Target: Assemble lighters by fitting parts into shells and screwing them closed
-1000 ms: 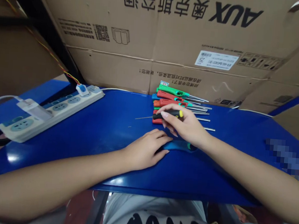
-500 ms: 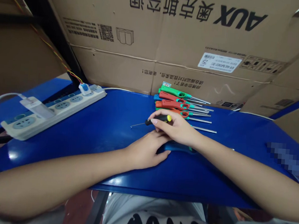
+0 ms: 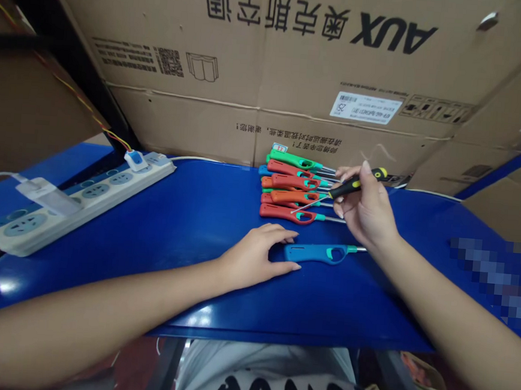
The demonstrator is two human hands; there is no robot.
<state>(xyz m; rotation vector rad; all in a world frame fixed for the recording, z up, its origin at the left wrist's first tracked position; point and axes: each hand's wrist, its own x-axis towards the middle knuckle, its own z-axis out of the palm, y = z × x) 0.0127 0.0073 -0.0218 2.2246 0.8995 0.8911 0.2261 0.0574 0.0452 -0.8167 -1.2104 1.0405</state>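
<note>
In my right hand (image 3: 371, 213) is a screwdriver (image 3: 351, 187) with a black and yellow handle, its thin shaft pointing left over the pile of lighters. A blue long-neck gas lighter (image 3: 307, 253) lies flat on the blue table (image 3: 187, 213), its metal tube pointing right. Around the handle end of that lighter rests my left hand (image 3: 255, 258), thumb and fingers spread apart; whether they touch it I cannot tell. Behind, several red, orange and green long-neck lighters (image 3: 286, 212) lie stacked, tubes to the right, some partly hidden by my right hand.
A white power strip (image 3: 84, 196) with a charger (image 3: 48, 195) and a blue-white plug (image 3: 136, 160) lies at the left. A large cardboard box (image 3: 298, 60) stands along the back edge. A black metal post (image 3: 85, 67) rises at the left.
My right hand has moved right and up with the screwdriver, away from my left hand. The blue lighter now shows in full view, and my left fingers have spread. The view has shifted slightly.
</note>
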